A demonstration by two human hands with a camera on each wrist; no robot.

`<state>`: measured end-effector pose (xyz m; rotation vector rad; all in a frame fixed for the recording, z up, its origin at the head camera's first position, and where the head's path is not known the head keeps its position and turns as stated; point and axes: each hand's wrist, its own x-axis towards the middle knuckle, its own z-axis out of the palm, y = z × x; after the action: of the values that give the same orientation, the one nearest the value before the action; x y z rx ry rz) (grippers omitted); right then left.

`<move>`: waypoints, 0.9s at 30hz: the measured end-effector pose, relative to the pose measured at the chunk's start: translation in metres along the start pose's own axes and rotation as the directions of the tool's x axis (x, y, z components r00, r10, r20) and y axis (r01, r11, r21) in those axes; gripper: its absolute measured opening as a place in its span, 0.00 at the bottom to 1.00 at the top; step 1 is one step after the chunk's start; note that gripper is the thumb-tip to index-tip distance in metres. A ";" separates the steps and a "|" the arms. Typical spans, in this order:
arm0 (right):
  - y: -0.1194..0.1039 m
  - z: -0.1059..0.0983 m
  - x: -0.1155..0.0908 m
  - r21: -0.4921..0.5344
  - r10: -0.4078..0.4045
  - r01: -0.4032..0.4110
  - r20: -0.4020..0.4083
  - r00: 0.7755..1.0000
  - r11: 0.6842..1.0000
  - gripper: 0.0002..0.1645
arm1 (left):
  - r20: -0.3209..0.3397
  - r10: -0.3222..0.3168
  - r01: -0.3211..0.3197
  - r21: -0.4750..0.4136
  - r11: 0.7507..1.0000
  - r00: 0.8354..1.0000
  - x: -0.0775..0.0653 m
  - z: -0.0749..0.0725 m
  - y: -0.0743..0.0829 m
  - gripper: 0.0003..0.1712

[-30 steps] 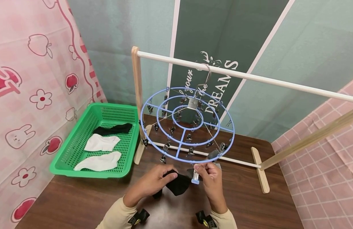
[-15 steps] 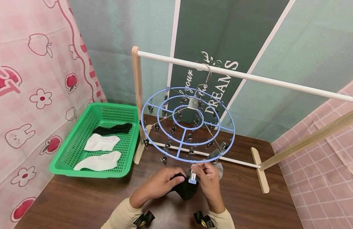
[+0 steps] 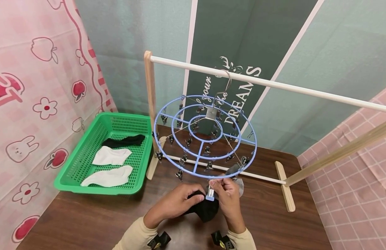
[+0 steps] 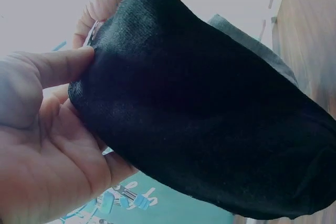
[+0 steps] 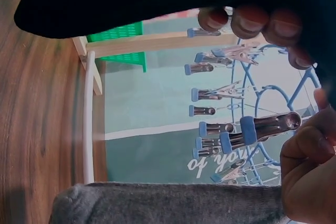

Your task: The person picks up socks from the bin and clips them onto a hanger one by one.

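My left hand (image 3: 175, 201) holds a black sock (image 3: 206, 210) by its edge, thumb on the near side and fingers behind. In the left wrist view the black sock (image 4: 199, 108) fills most of the picture. My right hand (image 3: 229, 198) pinches a metal clip (image 3: 210, 193) with pale blue tips, at the front rim of the round blue sock hanger (image 3: 194, 172). The clip's blue tips overlap the sock's upper edge in the head view. A grey sock (image 5: 157, 205) hangs right beside my right hand, mostly behind it in the head view.
The hanger hooks over a white rail (image 3: 274, 83) on a wooden stand, with several clips dangling from its rings. On the left a green basket (image 3: 64, 182) holds a black sock (image 3: 124, 141) and two white socks (image 3: 111, 156). Curtains surround the brown table.
My left hand has moved right with the black sock, up to the clip. The right hand and clip have shifted slightly left, showing more of the grey sock.
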<state>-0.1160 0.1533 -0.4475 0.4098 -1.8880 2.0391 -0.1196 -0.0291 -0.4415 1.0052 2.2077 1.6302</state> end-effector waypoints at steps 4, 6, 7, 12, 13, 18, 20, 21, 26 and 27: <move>0.000 0.001 -0.001 0.011 -0.003 0.003 -0.008 1.000 1.000 0.08 | -0.019 0.005 -0.005 0.003 1.000 1.000 0.001 0.002 0.000 0.04; 0.000 0.001 -0.001 0.017 0.005 -0.005 -0.008 1.000 1.000 0.07 | -0.030 0.006 -0.007 -0.005 1.000 1.000 0.001 0.004 -0.001 0.03; 0.000 0.001 -0.001 0.021 0.009 -0.009 -0.008 1.000 1.000 0.06 | -0.036 0.010 -0.010 -0.009 1.000 0.999 0.001 0.004 -0.001 0.03; 0.000 0.000 -0.004 0.021 0.028 -0.028 -0.002 1.000 0.999 0.04 | -0.075 0.020 -0.022 -0.023 1.000 0.997 0.002 0.006 -0.001 0.04; 0.000 0.000 -0.004 0.020 0.034 -0.034 -0.002 0.999 0.999 0.04 | -0.084 0.023 -0.024 -0.019 1.000 0.996 0.002 0.006 -0.001 0.04; 0.001 0.001 -0.007 0.036 0.057 -0.057 0.004 0.998 0.998 0.06 | -0.120 0.036 -0.037 -0.012 0.999 0.992 0.003 0.009 0.000 0.04; 0.002 0.001 -0.007 0.048 0.057 -0.057 0.005 0.998 0.997 0.07 | -0.132 0.041 -0.043 -0.010 0.999 0.990 0.003 0.010 0.000 0.04; 0.002 0.001 -0.007 0.054 0.056 -0.057 0.005 0.998 0.997 0.08 | -0.137 0.044 -0.046 -0.011 0.999 0.990 0.004 0.010 -0.001 0.04; 0.003 0.002 -0.007 0.059 0.057 -0.056 -0.001 0.998 0.997 0.08 | -0.140 0.043 -0.047 -0.025 0.999 0.989 0.004 0.011 -0.002 0.05; 0.003 0.001 -0.007 0.056 0.057 -0.057 0.001 0.998 0.997 0.08 | -0.137 0.045 -0.049 -0.026 0.998 0.990 0.004 0.011 -0.002 0.05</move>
<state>-0.1108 0.1512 -0.4535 0.3728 -1.8663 2.1328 -0.1176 -0.0184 -0.4467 0.9725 2.2546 1.7970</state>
